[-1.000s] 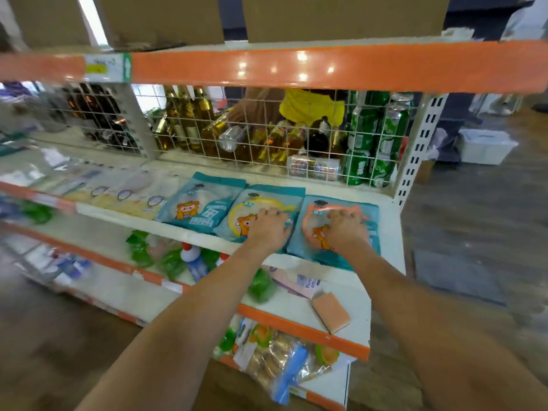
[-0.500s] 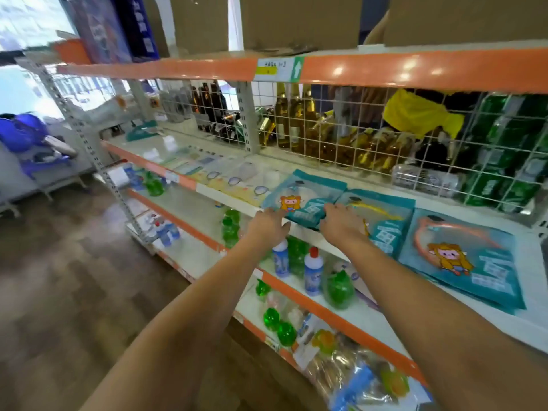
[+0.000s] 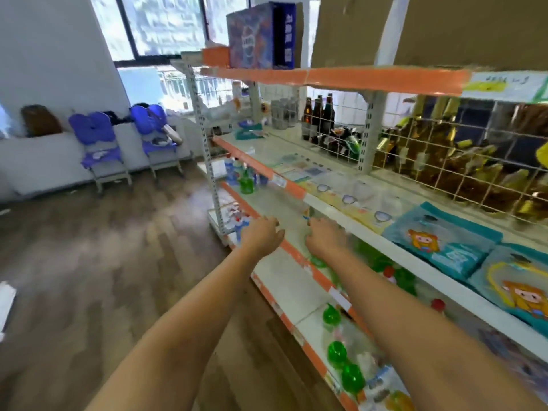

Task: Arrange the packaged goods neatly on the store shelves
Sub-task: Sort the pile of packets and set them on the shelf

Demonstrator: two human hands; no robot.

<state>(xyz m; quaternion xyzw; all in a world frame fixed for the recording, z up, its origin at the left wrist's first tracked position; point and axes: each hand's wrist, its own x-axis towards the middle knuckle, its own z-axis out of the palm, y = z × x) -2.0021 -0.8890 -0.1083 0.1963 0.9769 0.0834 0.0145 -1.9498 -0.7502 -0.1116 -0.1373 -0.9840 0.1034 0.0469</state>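
**Two bare hands reach out at a store shelf, holding nothing**

Two forearms stretch forward from the bottom of the view, side by side and well apart along their length. The left hand [image 3: 262, 235] is out over the wooden floor [image 3: 98, 262], just off the orange front edge of a lower shelf [image 3: 292, 281], palm down with its fingers loosely spread and empty. The right hand [image 3: 324, 237] sits just beside it, over that lower shelf and under the white lip of the middle shelf [image 3: 367, 232]; its fingers are parted and curled slightly, gripping nothing, though motion blur softens the tips. Below the right forearm, green bottles [image 3: 336, 353] stand near the lower shelves' front edges. To the right, teal cartoon packets [image 3: 441, 243] lie flat on the middle shelf, overlapping and reaching close to its front lip, well apart from both hands. Left of the shelving the floor lies wide and open. Farther along the middle shelf, flat pale packets [image 3: 350, 200] run in a row, backed by a wire grid [image 3: 444, 161] with bottles behind it. A blue box [image 3: 261, 40] stands on the top shelf, and blue chairs [image 3: 100, 143] line the far wall.
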